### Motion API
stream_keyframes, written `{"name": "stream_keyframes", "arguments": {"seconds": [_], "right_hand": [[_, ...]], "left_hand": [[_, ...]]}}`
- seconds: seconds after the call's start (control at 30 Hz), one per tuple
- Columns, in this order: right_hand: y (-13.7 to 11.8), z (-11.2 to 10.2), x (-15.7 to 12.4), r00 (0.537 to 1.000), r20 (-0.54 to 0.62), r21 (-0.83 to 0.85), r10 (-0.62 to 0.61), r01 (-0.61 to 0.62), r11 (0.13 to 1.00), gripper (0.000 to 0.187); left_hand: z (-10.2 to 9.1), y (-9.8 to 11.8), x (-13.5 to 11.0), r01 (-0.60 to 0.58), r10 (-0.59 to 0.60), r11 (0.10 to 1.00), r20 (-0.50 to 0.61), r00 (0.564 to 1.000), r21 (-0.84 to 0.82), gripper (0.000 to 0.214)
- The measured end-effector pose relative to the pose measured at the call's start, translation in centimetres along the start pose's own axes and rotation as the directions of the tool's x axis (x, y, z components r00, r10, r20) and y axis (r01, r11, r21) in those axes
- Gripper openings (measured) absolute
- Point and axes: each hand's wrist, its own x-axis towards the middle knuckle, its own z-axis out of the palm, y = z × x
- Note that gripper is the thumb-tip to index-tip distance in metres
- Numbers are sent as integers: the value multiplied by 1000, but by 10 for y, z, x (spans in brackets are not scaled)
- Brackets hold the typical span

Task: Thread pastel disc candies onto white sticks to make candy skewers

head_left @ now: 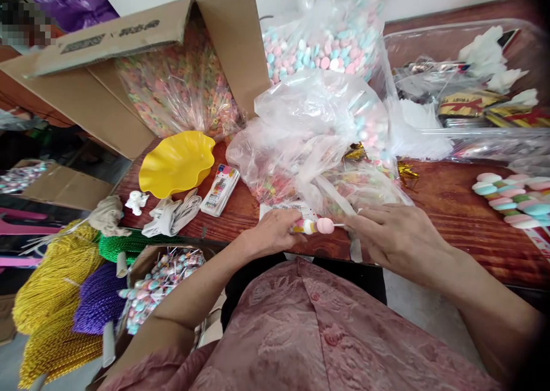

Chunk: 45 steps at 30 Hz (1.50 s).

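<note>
Low over the front edge of the table, a candy skewer (325, 225) lies level between my two hands. Pink, white and yellow pieces are threaded on its thin white stick. My left hand (275, 230) is closed around the candy end, hiding part of it. The fingers of my right hand (391, 233) pinch the bare stick at the other end; its tip is covered by them. Just beyond my hands is a clear bag of colourful ring candies (356, 185). A white printed paper (286, 206) shows partly behind my left hand.
A yellow wavy dish (176, 162) and a pack of cards or labels (220, 189) sit left. Behind stand a cardboard box (244, 42) and a bag of pastel candies (326, 42). Finished skewers (515, 199) lie right, by a clear plastic bin (481, 132). A box of skewers (167, 276) stands below left.
</note>
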Motion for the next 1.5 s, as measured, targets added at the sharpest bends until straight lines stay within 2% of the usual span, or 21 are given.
{"name": "stream_keyframes", "arguments": {"seconds": [0.07,0.33,0.5,0.67,0.87,1.0,1.13,1.2,1.3,1.5], "right_hand": [[-5,0,1,999,-36,-47,-38,36,998,24],[-21,11,6,999,-28,-99,-41,38,994,18],[-18,15,8,1000,18,-100,-25,26,995,17],[-9,14,6,998,57,-139,23,-15,990,22],[-21,19,5,994,111,-174,-9,28,984,18],[-28,27,6,995,105,-137,5,9,991,20],[-25,34,8,994,101,-35,35,-31,999,21],[-19,35,8,993,104,43,52,-56,997,22],[-11,34,6,996,67,122,67,-75,990,20],[-14,33,2,1000,9,123,3,-4,992,21]], "left_hand": [[2,0,1,16,-16,998,5,1000,-67,12],[10,10,9,-29,41,973,49,998,-227,18],[10,11,6,-9,24,973,62,998,-233,20],[7,9,-1,37,-37,988,8,999,-149,20],[8,16,2,33,-24,984,52,998,-174,21],[12,18,5,29,-14,981,80,997,-191,19],[14,16,5,27,-1,970,104,995,-242,18],[11,13,3,41,-18,969,98,995,-245,26],[5,7,-1,64,-55,984,57,997,-167,46],[5,-1,-5,99,-89,985,77,993,-140,29]]}}
